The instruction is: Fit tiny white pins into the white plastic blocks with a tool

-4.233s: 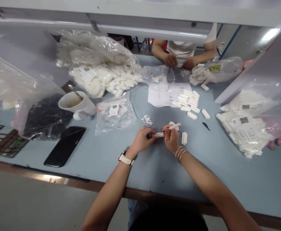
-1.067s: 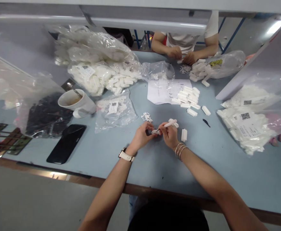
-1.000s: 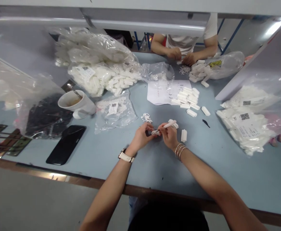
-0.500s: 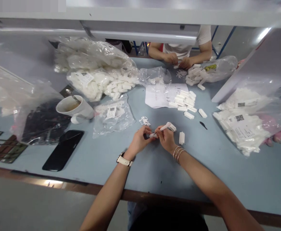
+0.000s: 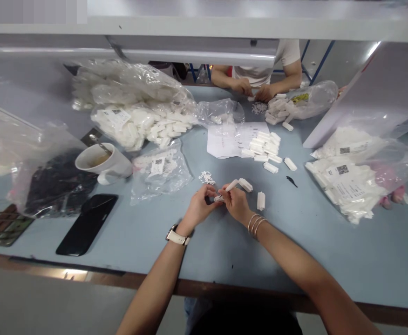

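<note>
Pinching a small white part (image 5: pixel 220 198) at its near end, your left hand (image 5: pixel 200 204) is holding it just above the desk (image 5: pixel 295 242), close to the middle of your side. Your right hand (image 5: pixel 235 202) is closing around a white stick-like tool (image 5: pixel 231 185), fingertips meeting the part, the tool's free end jutting up and away from you. Risk, as I am judging it: the part is tiny and the grip is shallow, so a hard push could be popping it loose into the heap of small white pieces (image 5: pixel 207 177) just beyond your left hand, where it is looking much like the rest. Two white blocks (image 5: pixel 260 201) are lying beside your right wrist; a sideways slip could be knocking them. The cup (image 5: pixel 101 163) is sitting well to the left.
</note>
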A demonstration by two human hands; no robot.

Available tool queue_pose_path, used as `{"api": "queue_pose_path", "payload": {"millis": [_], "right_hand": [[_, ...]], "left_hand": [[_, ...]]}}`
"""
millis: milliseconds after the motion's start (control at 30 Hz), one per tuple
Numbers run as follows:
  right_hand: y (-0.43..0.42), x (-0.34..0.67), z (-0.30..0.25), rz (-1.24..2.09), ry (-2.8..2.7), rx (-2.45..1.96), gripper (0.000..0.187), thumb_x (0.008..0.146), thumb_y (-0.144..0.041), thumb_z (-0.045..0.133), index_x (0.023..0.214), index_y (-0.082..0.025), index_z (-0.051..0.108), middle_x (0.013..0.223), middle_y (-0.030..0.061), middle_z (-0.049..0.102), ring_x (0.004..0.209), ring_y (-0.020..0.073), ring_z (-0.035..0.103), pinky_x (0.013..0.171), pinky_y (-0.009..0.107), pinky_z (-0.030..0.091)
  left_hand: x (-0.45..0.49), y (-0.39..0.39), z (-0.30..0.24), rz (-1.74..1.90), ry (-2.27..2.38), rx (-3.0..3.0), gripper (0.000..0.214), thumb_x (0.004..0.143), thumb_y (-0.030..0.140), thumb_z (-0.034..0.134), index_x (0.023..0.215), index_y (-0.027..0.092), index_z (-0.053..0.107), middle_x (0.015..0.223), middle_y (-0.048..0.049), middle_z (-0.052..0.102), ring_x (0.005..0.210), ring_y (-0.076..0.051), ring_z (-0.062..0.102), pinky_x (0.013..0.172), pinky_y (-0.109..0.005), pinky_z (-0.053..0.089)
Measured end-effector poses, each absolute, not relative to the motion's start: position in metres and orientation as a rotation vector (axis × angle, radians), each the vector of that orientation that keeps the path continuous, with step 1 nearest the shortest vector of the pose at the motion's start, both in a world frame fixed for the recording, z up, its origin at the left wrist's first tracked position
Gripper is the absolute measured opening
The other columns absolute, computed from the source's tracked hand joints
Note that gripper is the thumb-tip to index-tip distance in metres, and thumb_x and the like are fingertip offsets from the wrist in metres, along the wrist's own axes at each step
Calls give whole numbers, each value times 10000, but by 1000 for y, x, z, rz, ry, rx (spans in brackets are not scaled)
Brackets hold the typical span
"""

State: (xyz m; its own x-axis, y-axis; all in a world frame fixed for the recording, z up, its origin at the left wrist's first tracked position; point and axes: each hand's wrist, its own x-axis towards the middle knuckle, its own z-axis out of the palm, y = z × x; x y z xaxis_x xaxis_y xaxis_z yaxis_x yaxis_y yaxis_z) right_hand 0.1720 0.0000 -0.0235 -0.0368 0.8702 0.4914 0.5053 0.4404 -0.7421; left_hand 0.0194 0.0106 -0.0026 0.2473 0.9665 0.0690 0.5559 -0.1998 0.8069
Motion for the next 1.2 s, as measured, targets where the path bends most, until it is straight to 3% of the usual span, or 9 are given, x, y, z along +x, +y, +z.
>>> {"api": "queue_pose_path", "payload": {"millis": [200,1200], "right_hand": [[-3,173,-17,689,-1455,-1195,378,943,-498,362,800,-201,548,573,-11,572,465,117,547,483,233,454],[-2,174,-18,741,-1512,-1153,376,944,-495,370,801,-192,542,578,-16,540,512,123,539,544,248,455]], "left_hand": [[18,12,-7,814,1355,1857,335,657,297,737,870,208,495,729,14,679,667,-154,610,632,-291,441],[18,10,-5,823,1361,1822,335,672,314,738,893,211,507,770,7,671,701,-159,623,653,-302,458]]}}
